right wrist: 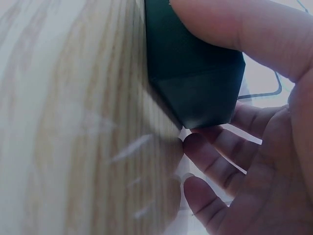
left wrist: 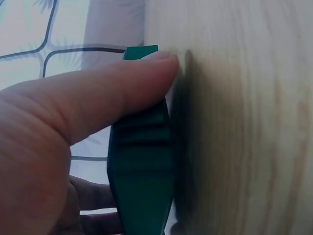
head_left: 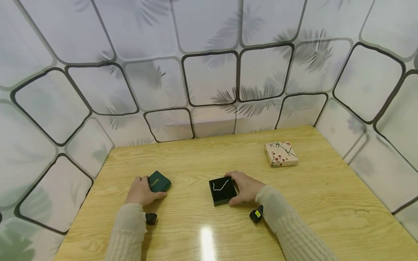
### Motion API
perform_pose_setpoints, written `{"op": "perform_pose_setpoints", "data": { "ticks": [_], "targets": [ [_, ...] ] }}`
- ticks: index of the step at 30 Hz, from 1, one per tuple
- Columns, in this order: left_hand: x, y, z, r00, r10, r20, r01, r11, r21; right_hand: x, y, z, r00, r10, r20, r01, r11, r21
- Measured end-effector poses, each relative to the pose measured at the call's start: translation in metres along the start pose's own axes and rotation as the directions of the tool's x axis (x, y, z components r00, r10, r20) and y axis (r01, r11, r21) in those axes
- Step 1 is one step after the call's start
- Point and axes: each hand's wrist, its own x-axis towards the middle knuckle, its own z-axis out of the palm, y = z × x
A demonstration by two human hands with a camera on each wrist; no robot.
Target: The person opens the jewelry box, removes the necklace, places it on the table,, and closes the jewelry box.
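Note:
At the left of the table, my left hand [head_left: 142,192] grips a dark green jewelry box lid [head_left: 159,182] with gold lettering on top. In the left wrist view the thumb lies along one side of the lid [left wrist: 142,171], close to the tabletop; whether it touches the wood I cannot tell. My right hand [head_left: 246,186] holds the green box base [head_left: 223,200] by its right side, thumb at the near corner and fingers at the far one. The base stands on the table. On its black lining lies a thin silver chain [head_left: 221,189]. The right wrist view shows the base's green side [right wrist: 195,93].
A pale box with red blossoms and dark branches [head_left: 281,155] sits at the back right of the wooden table [head_left: 196,163]. Patterned curtain-like walls [head_left: 209,79] rise behind the table and along both sides.

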Motion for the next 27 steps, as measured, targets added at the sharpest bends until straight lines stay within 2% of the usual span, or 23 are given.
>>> {"op": "perform_pose_setpoints", "data": {
  "ticks": [5,21,27],
  "targets": [
    [-0.001,0.001,0.001,0.999,-0.026,0.033,0.026,1.0,-0.007,0.0,0.0,0.0,1.0,0.0,0.001,0.0,1.0,0.002],
    [0.001,0.002,0.001,0.999,-0.03,0.034,0.03,1.0,-0.001,0.001,0.001,0.001,1.0,0.006,0.003,-0.006,1.0,0.001],
    [-0.001,0.013,-0.001,1.0,0.022,-0.01,-0.022,1.0,-0.008,0.001,0.0,0.001,1.0,0.012,0.005,-0.012,1.0,0.006]
  ]
}}
